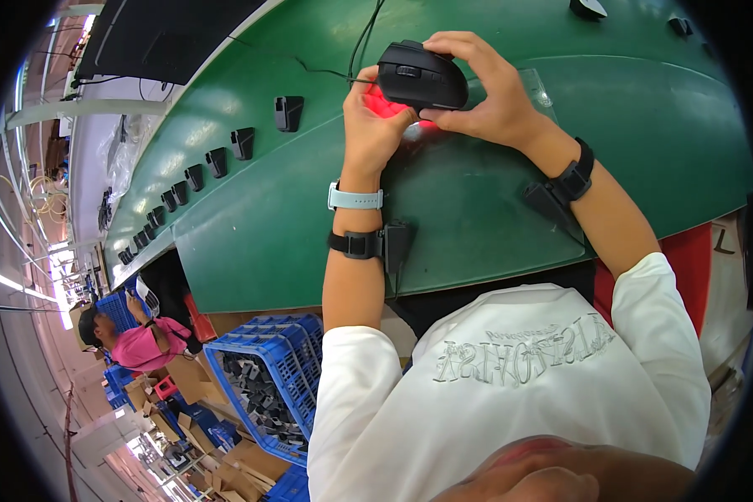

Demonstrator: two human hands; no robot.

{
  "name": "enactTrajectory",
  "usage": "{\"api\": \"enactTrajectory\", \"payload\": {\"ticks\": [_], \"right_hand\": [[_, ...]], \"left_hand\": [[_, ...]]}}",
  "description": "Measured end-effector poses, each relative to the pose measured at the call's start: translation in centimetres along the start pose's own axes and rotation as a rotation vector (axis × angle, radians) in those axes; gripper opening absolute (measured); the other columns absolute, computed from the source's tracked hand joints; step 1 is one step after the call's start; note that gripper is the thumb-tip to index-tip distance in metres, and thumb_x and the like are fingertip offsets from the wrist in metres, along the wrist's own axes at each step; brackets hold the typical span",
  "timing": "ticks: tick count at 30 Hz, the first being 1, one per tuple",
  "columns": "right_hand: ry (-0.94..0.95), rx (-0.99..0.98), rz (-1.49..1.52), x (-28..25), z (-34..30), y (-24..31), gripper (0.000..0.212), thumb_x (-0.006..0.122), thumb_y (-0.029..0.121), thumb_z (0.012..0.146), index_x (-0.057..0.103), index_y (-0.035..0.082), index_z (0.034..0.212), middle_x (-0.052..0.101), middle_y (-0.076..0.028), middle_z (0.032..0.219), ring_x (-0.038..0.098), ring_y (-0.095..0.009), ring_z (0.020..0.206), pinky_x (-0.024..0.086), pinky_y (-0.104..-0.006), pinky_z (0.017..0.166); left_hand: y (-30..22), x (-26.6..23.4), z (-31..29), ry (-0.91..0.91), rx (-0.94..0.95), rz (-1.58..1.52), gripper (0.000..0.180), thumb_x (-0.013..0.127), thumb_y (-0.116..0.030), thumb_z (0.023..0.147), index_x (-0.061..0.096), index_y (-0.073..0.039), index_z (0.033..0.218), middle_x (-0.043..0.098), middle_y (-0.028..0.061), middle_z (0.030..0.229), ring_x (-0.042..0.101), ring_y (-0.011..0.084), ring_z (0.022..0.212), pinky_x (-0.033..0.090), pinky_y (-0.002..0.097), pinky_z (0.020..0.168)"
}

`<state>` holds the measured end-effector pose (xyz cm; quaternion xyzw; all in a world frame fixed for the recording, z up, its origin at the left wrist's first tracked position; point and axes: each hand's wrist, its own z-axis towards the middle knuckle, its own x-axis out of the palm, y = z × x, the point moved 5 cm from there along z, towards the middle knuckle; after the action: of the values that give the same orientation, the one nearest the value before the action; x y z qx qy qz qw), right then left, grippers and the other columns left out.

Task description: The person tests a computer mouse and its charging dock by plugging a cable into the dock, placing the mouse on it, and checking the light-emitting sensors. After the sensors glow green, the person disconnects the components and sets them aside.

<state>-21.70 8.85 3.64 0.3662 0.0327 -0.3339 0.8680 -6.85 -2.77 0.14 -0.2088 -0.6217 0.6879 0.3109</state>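
A black computer mouse (pixel 431 79) with a scroll wheel is held above the green table, tilted, between my two hands. My right hand (pixel 506 105) grips its right side, fingers at the far edge and thumb at the near edge. Against its left side is my left hand (pixel 370 125), closed around that end; some of its fingers are hidden behind the mouse. Red light from the mouse's underside glows on my left palm. A thin black cable (pixel 326 73) runs from the mouse toward the far side.
Several small black angular parts (pixel 289 114) stand in a row along the table's left. A clear sheet (pixel 477 226) lies under my arms. Below left, a blue crate (pixel 263 336) holds many dark parts. A person in pink (pixel 142 345) is farther left. Another black object (pixel 588 8) lies far right.
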Motion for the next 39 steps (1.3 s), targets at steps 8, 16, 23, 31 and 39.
{"api": "enactTrajectory", "payload": {"ticks": [8, 16, 23, 31, 39], "right_hand": [[-0.027, -0.068, -0.050, -0.1, -0.3, -0.1, 0.072, 0.091, 0.015, 0.071, 0.060, 0.004, 0.135, 0.063, -0.014, 0.132, 0.062, -0.031, 0.121, 0.051, -0.0394, 0.106], [-0.057, -0.083, -0.100, -0.3, -0.2, -0.2, 0.072, 0.092, 0.017, 0.070, 0.060, 0.004, 0.133, 0.064, -0.015, 0.129, 0.064, -0.031, 0.116, 0.052, -0.0393, 0.101], [-0.069, 0.043, 0.080, -0.8, -0.2, -1.0, 0.064, 0.086, 0.013, 0.071, 0.062, 0.002, 0.129, 0.066, -0.013, 0.123, 0.064, -0.029, 0.114, 0.051, -0.0379, 0.101], [0.666, 0.086, 0.195, 2.3, -1.5, -0.3, 0.059, 0.075, 0.019, 0.060, 0.068, 0.002, 0.116, 0.064, -0.015, 0.111, 0.063, -0.038, 0.104, 0.051, -0.0433, 0.093], [0.661, -0.034, 0.073, 2.2, -1.2, 0.1, 0.055, 0.085, 0.026, 0.064, 0.068, 0.003, 0.111, 0.064, -0.014, 0.110, 0.062, -0.037, 0.101, 0.052, -0.0439, 0.090]], "left_hand": [[0.0, 0.8, -0.2, 0.016, -0.058, -0.085, 0.051, 0.071, 0.020, 0.075, 0.054, 0.002, 0.120, 0.067, 0.0100, 0.110, 0.069, 0.0163, 0.097, 0.061, 0.0275, 0.081], [1.4, 0.0, 0.0, 0.009, -0.054, -0.016, 0.048, 0.077, 0.016, 0.076, 0.058, 0.002, 0.118, 0.069, 0.0071, 0.106, 0.068, 0.0151, 0.092, 0.058, 0.0278, 0.080], [-1.0, 0.9, 0.0, 0.012, 0.047, -0.340, 0.050, 0.078, 0.009, 0.082, 0.056, 0.004, 0.127, 0.064, 0.0103, 0.120, 0.067, 0.0180, 0.104, 0.058, 0.0304, 0.086], [-2.0, -1.2, -0.2, -0.180, 0.404, 0.240, 0.048, 0.082, 0.003, 0.083, 0.061, -0.002, 0.126, 0.065, 0.0097, 0.120, 0.066, 0.0173, 0.101, 0.057, 0.0294, 0.084], [-1.6, -1.1, -0.2, -0.215, 0.541, 0.352, 0.034, 0.090, -0.003, 0.076, 0.070, -0.001, 0.103, 0.073, 0.0145, 0.112, 0.071, 0.0185, 0.096, 0.059, 0.0301, 0.080]]}}
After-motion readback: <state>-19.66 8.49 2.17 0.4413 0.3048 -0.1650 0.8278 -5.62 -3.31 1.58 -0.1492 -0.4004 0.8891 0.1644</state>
